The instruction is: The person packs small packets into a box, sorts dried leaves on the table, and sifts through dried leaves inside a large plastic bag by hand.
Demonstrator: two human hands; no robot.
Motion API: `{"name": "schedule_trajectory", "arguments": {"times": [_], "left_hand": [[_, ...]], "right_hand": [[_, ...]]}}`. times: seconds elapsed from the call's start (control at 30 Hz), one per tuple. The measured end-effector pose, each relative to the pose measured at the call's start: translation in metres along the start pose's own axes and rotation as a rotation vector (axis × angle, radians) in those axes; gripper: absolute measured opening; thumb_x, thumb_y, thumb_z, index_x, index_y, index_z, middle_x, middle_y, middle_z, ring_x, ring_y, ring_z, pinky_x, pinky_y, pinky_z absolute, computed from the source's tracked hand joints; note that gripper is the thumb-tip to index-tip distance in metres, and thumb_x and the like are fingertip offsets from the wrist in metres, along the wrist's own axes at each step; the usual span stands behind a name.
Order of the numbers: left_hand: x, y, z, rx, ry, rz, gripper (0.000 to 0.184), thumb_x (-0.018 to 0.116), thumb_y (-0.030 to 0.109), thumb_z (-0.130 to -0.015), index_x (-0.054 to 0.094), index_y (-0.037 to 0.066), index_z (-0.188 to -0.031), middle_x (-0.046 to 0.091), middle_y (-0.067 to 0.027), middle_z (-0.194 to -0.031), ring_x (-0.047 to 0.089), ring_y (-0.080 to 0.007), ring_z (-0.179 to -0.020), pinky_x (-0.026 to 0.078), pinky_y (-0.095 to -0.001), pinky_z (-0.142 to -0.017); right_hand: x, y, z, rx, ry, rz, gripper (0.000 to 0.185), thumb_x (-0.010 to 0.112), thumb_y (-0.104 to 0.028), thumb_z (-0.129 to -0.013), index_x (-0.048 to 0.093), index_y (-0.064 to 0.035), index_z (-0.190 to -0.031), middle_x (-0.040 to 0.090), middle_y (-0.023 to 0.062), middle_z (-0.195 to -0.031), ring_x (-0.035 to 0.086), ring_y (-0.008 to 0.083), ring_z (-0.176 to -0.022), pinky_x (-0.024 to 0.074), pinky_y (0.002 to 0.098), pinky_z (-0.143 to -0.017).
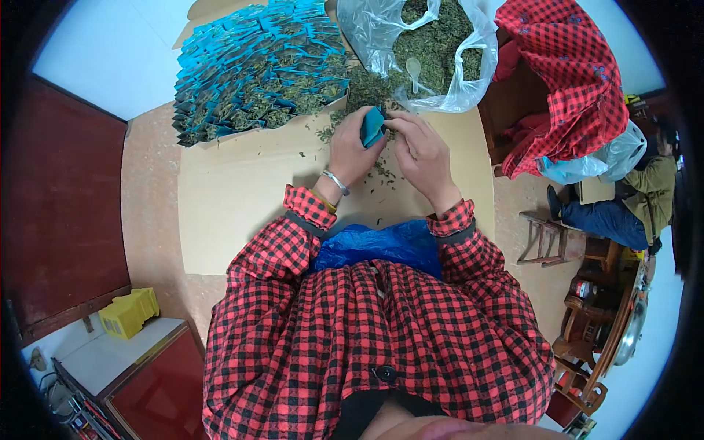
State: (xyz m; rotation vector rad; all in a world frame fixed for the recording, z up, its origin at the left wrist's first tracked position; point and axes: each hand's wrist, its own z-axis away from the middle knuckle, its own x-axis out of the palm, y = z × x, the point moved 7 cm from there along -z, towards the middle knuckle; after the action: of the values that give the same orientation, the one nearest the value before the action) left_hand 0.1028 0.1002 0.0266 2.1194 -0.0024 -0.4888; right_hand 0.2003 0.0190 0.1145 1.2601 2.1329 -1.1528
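My left hand (350, 150) is wrapped round a small teal packet (372, 126), holding it upright with its opening towards me. My right hand (422, 152) is beside the packet, fingers curled and pressed together at its right edge; whatever they pinch is too small to make out. Just beyond both hands lies a heap of dried green leaves (368, 86), with loose bits scattered on the cardboard (242, 205). Several rows of similar teal packets (257, 73), open and filled with leaves, stand at the upper left.
A clear plastic bag (469, 81) of leaves, with a pale scoop (413, 72) in it, lies at the top. Red checked cloth (579, 81) drapes over a chair at the right. Further right, a person (623, 205) sits near a wooden stool (543, 238). Blue plastic (381, 246) covers my lap.
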Motion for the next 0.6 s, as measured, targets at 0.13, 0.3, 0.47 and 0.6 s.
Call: {"name": "schedule_trajectory", "arguments": {"times": [0.13, 0.3, 0.47, 0.6], "left_hand": [[0.000, -0.005, 0.002, -0.026, 0.016, 0.054, 0.050, 0.072, 0.020, -0.073, 0.052, 0.006, -0.117, 0.060, -0.0169, -0.106, 0.059, -0.0347, -0.096, 0.048, -0.0401, -0.081], [-0.002, -0.015, 0.006, -0.092, 0.050, 0.124, 0.050, 0.073, 0.017, -0.070, 0.053, 0.008, -0.115, 0.059, -0.0158, -0.105, 0.057, -0.0356, -0.096, 0.047, -0.0412, -0.081], [0.007, -0.010, 0.012, -0.048, -0.010, 0.029, 0.048, 0.070, 0.010, -0.073, 0.052, 0.005, -0.117, 0.059, -0.0150, -0.109, 0.058, -0.0316, -0.101, 0.047, -0.0358, -0.085], [-0.002, -0.012, 0.013, -0.045, 0.096, 0.104, 0.050, 0.071, 0.010, -0.071, 0.053, 0.006, -0.117, 0.059, -0.0145, -0.109, 0.057, -0.0317, -0.102, 0.047, -0.0364, -0.086]], "right_hand": [[0.006, 0.003, 0.002, -0.011, -0.044, -0.001, 0.026, 0.057, 0.003, -0.078, 0.063, -0.0063, -0.102, 0.063, 0.0112, -0.107, 0.061, 0.0290, -0.098, 0.0494, 0.0345, -0.081], [0.015, 0.004, 0.001, -0.010, -0.144, 0.034, 0.031, 0.054, 0.005, -0.075, 0.062, -0.0066, -0.102, 0.061, 0.0111, -0.111, 0.060, 0.0289, -0.101, 0.0488, 0.0361, -0.083], [0.044, 0.007, -0.002, 0.060, -0.386, 0.137, 0.035, 0.050, 0.007, -0.070, 0.060, -0.0051, -0.101, 0.053, 0.0152, -0.125, 0.051, 0.0328, -0.115, 0.0444, 0.0394, -0.092], [0.049, 0.005, -0.002, -0.050, -0.291, -0.053, 0.037, 0.050, 0.008, -0.067, 0.059, -0.0045, -0.101, 0.044, 0.0193, -0.134, 0.040, 0.0378, -0.126, 0.0357, 0.0426, -0.102]]}}
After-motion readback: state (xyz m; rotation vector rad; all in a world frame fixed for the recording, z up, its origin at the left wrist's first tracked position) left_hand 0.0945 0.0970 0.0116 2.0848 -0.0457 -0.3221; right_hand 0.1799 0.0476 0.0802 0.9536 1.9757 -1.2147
